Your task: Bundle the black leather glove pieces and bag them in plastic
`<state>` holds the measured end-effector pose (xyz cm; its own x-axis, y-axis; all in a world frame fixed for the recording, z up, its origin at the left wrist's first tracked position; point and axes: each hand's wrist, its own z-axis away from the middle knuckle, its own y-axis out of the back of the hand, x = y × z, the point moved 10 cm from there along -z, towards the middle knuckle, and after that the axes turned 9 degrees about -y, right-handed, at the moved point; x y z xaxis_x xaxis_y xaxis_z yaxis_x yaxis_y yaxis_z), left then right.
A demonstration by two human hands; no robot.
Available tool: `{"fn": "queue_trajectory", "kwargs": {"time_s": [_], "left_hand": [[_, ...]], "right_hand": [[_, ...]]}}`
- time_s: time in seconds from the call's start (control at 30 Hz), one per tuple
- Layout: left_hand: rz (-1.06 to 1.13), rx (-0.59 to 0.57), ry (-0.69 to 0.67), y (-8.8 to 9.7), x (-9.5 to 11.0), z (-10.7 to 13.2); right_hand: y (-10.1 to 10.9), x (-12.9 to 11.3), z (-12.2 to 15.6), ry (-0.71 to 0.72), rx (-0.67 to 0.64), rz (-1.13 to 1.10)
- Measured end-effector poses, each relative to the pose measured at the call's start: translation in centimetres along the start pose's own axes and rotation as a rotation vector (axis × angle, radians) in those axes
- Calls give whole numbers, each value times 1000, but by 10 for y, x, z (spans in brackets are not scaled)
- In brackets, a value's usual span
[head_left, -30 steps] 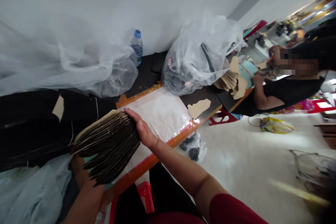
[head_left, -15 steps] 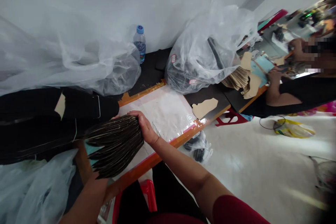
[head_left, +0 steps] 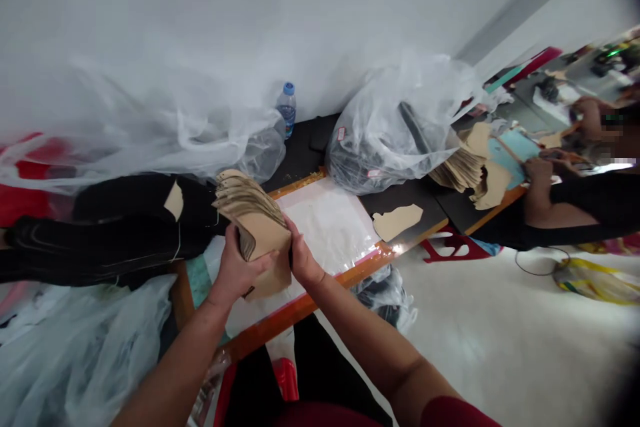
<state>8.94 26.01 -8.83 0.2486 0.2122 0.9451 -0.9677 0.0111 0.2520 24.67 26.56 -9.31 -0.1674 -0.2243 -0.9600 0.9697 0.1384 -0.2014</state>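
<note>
A thick stack of tan cut pieces [head_left: 263, 235], dark along the edges, stands between my two hands over the near left part of the white work surface [head_left: 325, 213]. My left hand [head_left: 240, 267] grips the stack's lower left side, with fingers laid across its tan face. On the other side, my right hand [head_left: 303, 257] is closed against the right edge; some of its fingers are hidden behind the stack. One loose tan piece [head_left: 399, 221] lies flat on the dark table to the right.
Black material bundles [head_left: 115, 233] lie at left, beside a clear plastic bag [head_left: 95, 340]. Behind stand a water bottle [head_left: 287, 110] and a filled plastic bag [head_left: 385, 140]. Another stack of tan pieces [head_left: 457, 167] sits near a co-worker's arm [head_left: 540, 193] at right.
The stack has been turned so its tan face shows instead of its dark edges. My left hand, mostly hidden before, now shows on its left side. The view has shifted slightly.
</note>
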Motion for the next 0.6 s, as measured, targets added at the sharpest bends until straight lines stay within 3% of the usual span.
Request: {"fn": "queue_trajectory", "kwargs": {"time_s": [0.1,0.27,0.5,0.6], "left_hand": [[77,-20,116,-1,7,10],[226,-111,390,-15,-2,36],[342,-294,391,-7,32,33],[360,-256,412,7,45,30]], "right_hand": [[-5,-6,21,-59,-20,62],[-12,23,46,-364,76,-132],[-23,30,53,-548,12,-463],[-28,23,47,-607,-42,-517]]}}
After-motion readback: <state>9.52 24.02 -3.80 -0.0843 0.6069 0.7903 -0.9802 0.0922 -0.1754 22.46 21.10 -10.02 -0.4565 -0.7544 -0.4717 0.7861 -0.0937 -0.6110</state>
